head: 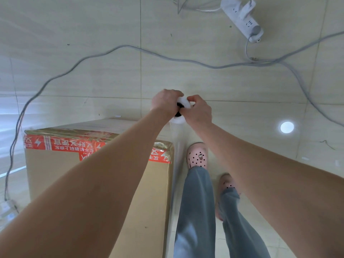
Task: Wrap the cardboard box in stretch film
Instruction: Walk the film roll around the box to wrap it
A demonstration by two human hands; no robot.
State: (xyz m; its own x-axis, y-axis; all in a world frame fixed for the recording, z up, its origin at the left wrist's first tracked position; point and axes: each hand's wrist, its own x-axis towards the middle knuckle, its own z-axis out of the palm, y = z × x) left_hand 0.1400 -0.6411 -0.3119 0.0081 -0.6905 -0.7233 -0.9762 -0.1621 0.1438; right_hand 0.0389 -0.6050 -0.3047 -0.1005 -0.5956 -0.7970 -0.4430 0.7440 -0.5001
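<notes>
We looked straight down at a tall brown cardboard box sealed with red printed tape. It stood on the pale tiled floor, to the left of the person's pink perforated clogs.

Both bare arms reached forward past the box's far right corner. The left hand and the right hand each had a clenched grip on the top end of a white roll of clear stretch film, with the fingers curled around its rim. The black hollow of its core showed between them.

We saw the roll almost end-on, so we judged that it stood upright, with its long axis near vertical and its top end pointing up at the camera. A glossy sheet of clear film ran from the roll back along the box's right side, close against the cardboard. We could not tell how much of the box was already covered.

We judged the step to be carrying the film around the far corner. To do it well, the roll should stay upright and near the box, pulled taut so the film lies flat. The feet should mind the grey cable that looped across the floor from a white power strip.
</notes>
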